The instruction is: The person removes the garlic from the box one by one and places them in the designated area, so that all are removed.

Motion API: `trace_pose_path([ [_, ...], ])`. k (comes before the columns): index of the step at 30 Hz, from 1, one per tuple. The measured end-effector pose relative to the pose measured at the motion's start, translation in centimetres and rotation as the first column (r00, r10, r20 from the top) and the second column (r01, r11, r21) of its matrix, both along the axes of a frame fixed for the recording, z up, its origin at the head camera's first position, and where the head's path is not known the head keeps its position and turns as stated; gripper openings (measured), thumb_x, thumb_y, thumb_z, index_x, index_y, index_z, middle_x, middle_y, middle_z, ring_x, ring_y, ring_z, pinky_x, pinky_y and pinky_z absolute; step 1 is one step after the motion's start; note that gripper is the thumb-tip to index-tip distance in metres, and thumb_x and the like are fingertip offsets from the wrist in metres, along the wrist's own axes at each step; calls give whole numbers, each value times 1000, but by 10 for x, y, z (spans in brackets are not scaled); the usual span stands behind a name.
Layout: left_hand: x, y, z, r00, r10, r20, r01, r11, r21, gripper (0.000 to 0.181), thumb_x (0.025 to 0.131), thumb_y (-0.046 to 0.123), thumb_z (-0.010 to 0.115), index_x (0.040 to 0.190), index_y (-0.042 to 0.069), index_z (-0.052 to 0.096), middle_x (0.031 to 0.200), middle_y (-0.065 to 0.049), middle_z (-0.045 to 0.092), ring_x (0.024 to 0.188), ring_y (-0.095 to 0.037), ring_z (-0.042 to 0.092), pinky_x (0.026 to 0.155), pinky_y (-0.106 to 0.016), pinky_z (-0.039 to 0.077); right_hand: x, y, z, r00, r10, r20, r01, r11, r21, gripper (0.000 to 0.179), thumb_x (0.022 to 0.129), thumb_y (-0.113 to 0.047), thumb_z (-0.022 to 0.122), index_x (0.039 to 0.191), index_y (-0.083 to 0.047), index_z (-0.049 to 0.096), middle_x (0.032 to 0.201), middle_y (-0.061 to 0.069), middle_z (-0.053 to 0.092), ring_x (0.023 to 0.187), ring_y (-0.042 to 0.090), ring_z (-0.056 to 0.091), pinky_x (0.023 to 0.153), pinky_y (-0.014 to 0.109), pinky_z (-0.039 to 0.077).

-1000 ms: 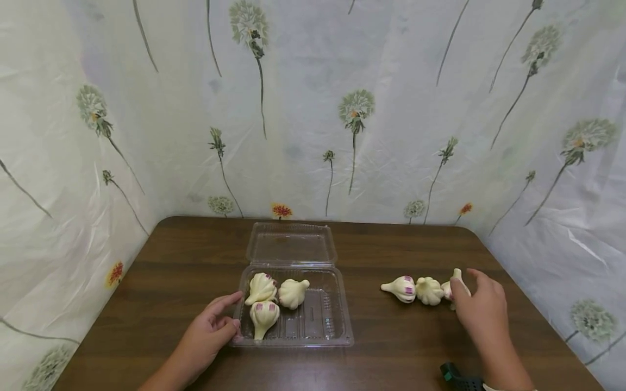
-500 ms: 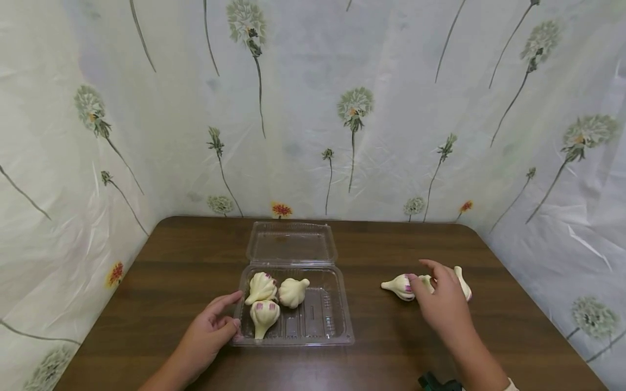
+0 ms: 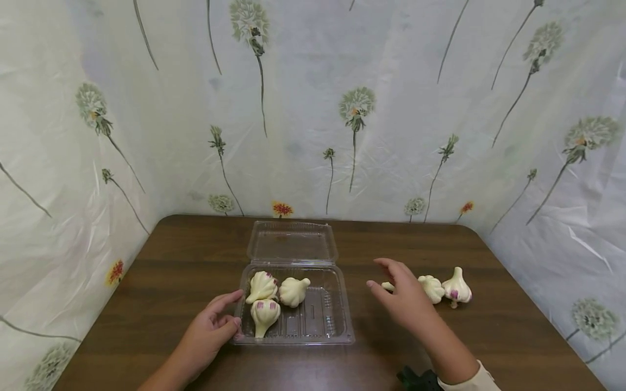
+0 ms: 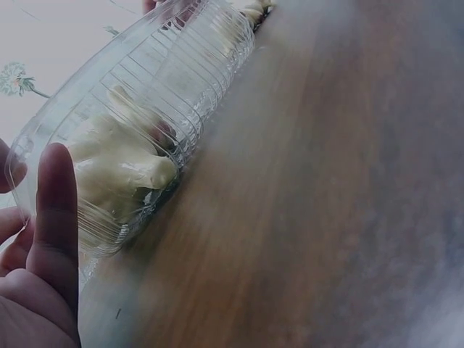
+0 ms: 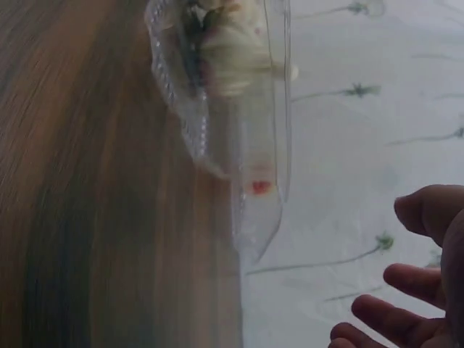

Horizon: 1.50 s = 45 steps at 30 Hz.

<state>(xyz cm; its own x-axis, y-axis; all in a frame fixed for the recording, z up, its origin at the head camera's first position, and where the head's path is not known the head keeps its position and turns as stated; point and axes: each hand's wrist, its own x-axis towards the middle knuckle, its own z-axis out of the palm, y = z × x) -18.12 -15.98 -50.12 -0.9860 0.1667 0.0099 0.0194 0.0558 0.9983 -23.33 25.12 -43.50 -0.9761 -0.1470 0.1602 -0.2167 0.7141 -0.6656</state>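
Note:
My left hand [image 3: 209, 332] pinches the left rim of a clear plastic clamshell box [image 3: 345, 312]; in the left wrist view the thumb [image 4: 56, 210] lies on the near side, fingers behind. Three cream garlic bulbs [image 3: 293, 293] with purple marks sit in the box's left part. To the right, my right hand [image 3: 403, 298] hovers with thumb and fingers spread, holding nothing. Under it lies a garlic bulb, mostly hidden except its stem [image 3: 388, 286]. Beside that are a second bulb [image 3: 432, 289] and a third [image 3: 457, 288], its stem pointing up.
The box's lid [image 3: 292, 243] lies open toward the back of the brown wooden table [image 3: 161, 293]. A curtain [image 3: 293, 136] printed with dandelions hangs close behind and along both sides. A dark band [image 3: 420, 378] is on the right wrist.
My right hand has left the rightmost garlic bulb and moved left, past the middle one, to above the leftmost bulb of that row. The left hand and the box have stayed put.

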Motion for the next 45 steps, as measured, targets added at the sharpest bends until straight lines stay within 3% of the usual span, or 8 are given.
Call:
trace_pose_path([
  [9,2,0,1,999,-13,-40,13,1000,4,57,99,-4,65,153,-2,48,155,-19,42,81,-12,67,72,-25,61,-1,-34,2,992,118,-42,-113,989,91,55,97,-29,76,144,-7,58,144,14,59,135,36,57,108,55,52],
  [19,1,1,1,1000,-4,-18,4,1000,-11,58,98,-4,66,153,1,49,154,-17,44,81,-13,67,71,-25,60,1,-65,-2,976,214,-49,-204,966,157,55,95,-28,79,144,-13,59,142,5,60,123,28,62,100,51,54],
  [27,3,1,0,998,-9,-58,9,1000,8,59,97,-5,66,152,-4,47,154,-21,43,80,-11,67,70,-25,60,-3,-83,-2,960,278,2,-273,940,203,56,96,-32,78,145,-15,58,147,4,56,137,27,55,110,53,49],
  [38,2,1,-2,997,-18,-72,18,1000,-2,57,98,-4,66,152,-3,48,152,-21,44,79,-9,66,68,-22,58,-14,-99,-11,934,358,10,-353,914,199,51,96,-28,78,141,-12,60,145,7,58,138,28,53,112,51,48],
  [45,2,0,-1,998,-17,-66,17,1000,1,57,98,-4,66,152,-3,48,154,-20,44,79,-9,65,67,-22,57,-19,-110,-11,932,361,19,-354,901,249,53,96,-32,79,142,-12,60,144,7,59,137,28,53,111,50,49],
])
